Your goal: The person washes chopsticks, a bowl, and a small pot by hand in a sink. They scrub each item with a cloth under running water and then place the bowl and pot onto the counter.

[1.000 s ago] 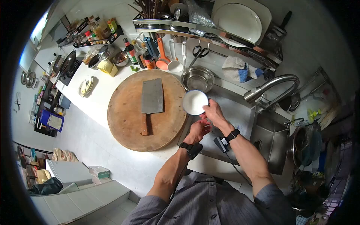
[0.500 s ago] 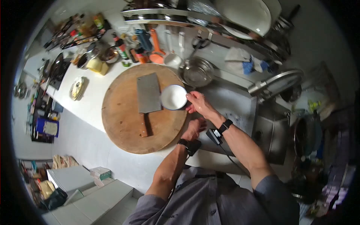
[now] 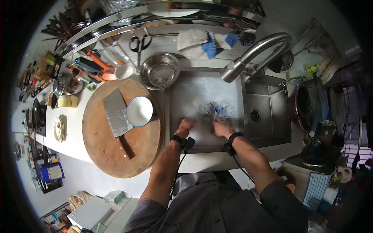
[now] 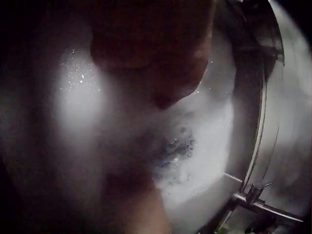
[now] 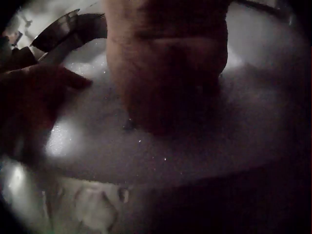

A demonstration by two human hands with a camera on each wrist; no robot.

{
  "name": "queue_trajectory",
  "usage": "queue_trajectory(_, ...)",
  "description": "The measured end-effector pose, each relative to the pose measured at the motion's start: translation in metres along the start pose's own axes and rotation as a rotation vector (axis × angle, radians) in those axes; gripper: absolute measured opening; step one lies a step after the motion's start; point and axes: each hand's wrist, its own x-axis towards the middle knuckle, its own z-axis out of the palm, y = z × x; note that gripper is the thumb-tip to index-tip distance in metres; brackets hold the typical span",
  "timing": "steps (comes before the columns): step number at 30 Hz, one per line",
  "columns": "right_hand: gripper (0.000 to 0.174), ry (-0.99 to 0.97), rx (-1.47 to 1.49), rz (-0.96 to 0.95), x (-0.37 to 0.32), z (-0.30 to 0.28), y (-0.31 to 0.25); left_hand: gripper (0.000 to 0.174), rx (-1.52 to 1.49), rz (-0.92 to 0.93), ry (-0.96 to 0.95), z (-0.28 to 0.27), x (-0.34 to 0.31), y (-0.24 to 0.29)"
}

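Both hands are dipped in cloudy, sudsy water (image 3: 202,87) that fills the large sink basin. The left hand (image 3: 187,125) is at the basin's front left, its fingers hidden under the surface. To its right, the right hand (image 3: 222,127) reaches in beside a small blue thing (image 3: 217,110) at the waterline; whether it touches that thing cannot be told. In the left wrist view the left hand (image 4: 151,58) is dark above the foam. The right wrist view shows the right hand (image 5: 165,83) sunk past the knuckles. What either hand holds is hidden.
A white bowl (image 3: 140,111) rests on the round chopping board (image 3: 97,143), partly over the cleaver (image 3: 115,110). A metal bowl (image 3: 159,71) stands behind the basin's left corner. The faucet (image 3: 252,58) arches over the back edge, and a smaller basin (image 3: 266,101) lies right.
The white bowl has left the right hand and now stands on the board against the cleaver. Both hands have moved into the sink water, and the head view has shifted right.
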Motion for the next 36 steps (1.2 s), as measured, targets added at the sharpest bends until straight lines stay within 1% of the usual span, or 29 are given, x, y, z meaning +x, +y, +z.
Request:
queue_trajectory(1,0.045,-0.004,0.008,0.012,-0.001,-0.001,-0.002,0.037,0.354,0.397,-0.031,0.010,0.010,-0.020)
queue_trajectory(2,0.036,-0.116,0.013,0.021,-0.002,-0.006,-0.008,0.037,0.352,0.405,-0.043,0.016,0.017,-0.029)
queue_trajectory(3,0.030,-0.226,0.019,0.029,0.001,0.001,-0.002,0.043,0.256,0.449,-0.005,0.022,0.023,-0.036)
queue_trajectory(4,0.022,-0.124,-0.178,-0.175,0.015,0.033,0.010,0.050,0.160,0.493,0.033,0.028,0.031,-0.042)
queue_trajectory(5,0.022,-0.124,-0.171,-0.162,0.009,0.037,0.012,0.050,0.158,0.502,0.022,0.041,0.049,-0.057)
queue_trajectory(7,0.021,-0.058,0.187,-0.061,-0.001,0.034,0.011,0.042,0.166,0.212,-0.152,0.069,0.088,-0.081)
queue_trajectory(8,0.021,-0.058,0.188,-0.051,-0.002,0.035,0.015,0.042,0.164,0.219,-0.158,0.065,0.084,-0.064)
queue_trajectory(10,0.020,-0.089,0.103,-0.121,-0.003,0.036,0.025,0.028,0.875,0.377,-0.244,0.045,0.066,-0.014)
queue_trajectory(11,0.020,-0.091,0.105,-0.113,-0.009,0.027,0.025,0.028,0.872,0.384,-0.248,0.056,0.068,-0.015)
queue_trajectory(13,0.017,-0.195,0.054,-0.092,-0.025,0.000,0.021,0.024,0.692,-0.042,-0.373,0.080,0.073,-0.025)
queue_trajectory(14,0.017,-0.197,0.057,-0.091,-0.024,0.011,0.030,0.031,0.523,-0.221,-0.290,0.058,0.055,0.018)
queue_trajectory(16,0.017,0.040,0.301,-0.045,-0.014,0.045,0.050,0.031,0.543,-0.219,-0.252,0.049,0.040,0.048)
queue_trajectory(17,0.017,0.040,0.301,-0.053,-0.014,0.042,0.050,0.032,0.557,-0.215,-0.208,0.047,0.037,0.054)
queue_trajectory(19,0.021,-0.106,0.227,0.137,-0.020,0.023,0.047,0.031,0.567,-0.212,-0.201,0.045,0.032,0.058)
queue_trajectory(20,0.021,-0.106,0.231,0.131,-0.026,0.012,0.043,0.031,0.578,-0.203,-0.197,0.044,0.029,0.059)
queue_trajectory(21,0.022,-0.141,0.157,0.100,-0.030,0.002,0.039,0.031,0.587,-0.208,-0.195,0.040,0.026,0.065)
queue_trajectory(22,0.024,-0.172,0.083,0.071,-0.033,-0.009,0.035,0.028,0.557,-0.223,-0.135,0.035,0.024,0.071)
queue_trajectory(23,0.024,-0.165,0.086,0.063,-0.029,-0.011,0.035,0.026,0.526,-0.236,-0.071,0.030,0.024,0.077)
queue_trajectory(24,0.025,-0.178,0.109,0.086,-0.022,-0.009,0.036,0.026,0.532,-0.237,-0.063,0.031,0.035,0.057)
queue_trajectory(26,0.027,-0.189,0.134,0.105,-0.018,-0.016,0.037,0.020,0.909,0.527,-0.426,0.045,0.065,-0.018)
queue_trajectory(27,0.028,-0.117,0.415,0.199,-0.025,-0.021,0.033,0.020,0.906,0.516,-0.434,0.054,0.052,-0.037)
queue_trajectory(28,0.030,-0.030,0.691,0.294,-0.028,-0.029,0.031,0.017,0.356,0.537,-0.232,0.062,0.044,-0.053)
queue_trajectory(29,0.030,-0.028,0.690,0.288,-0.030,-0.034,0.031,0.015,-0.192,0.531,-0.023,0.064,0.038,-0.059)
queue_trajectory(30,0.031,0.047,0.982,0.251,-0.032,-0.039,0.033,0.015,-0.191,0.533,-0.017,0.056,0.032,-0.044)
queue_trajectory(31,0.032,0.123,1.273,0.208,-0.034,-0.043,0.034,0.016,0.001,0.595,0.019,0.039,0.018,-0.012)
queue_trajectory(32,0.032,0.124,1.270,0.207,-0.037,-0.045,0.033,0.018,0.191,0.651,0.052,0.027,0.006,0.016)
queue_trajectory(33,0.030,0.240,1.249,0.136,-0.039,-0.047,0.027,0.018,0.189,0.651,0.055,0.023,0.000,0.033)
queue_trajectory(35,0.026,0.470,1.200,-0.009,-0.044,-0.052,0.008,0.023,0.057,0.446,-0.019,0.021,-0.007,0.057)
queue_trajectory(36,0.023,0.582,1.198,-0.158,-0.050,-0.053,-0.004,0.023,0.055,0.447,-0.018,0.036,0.000,0.049)
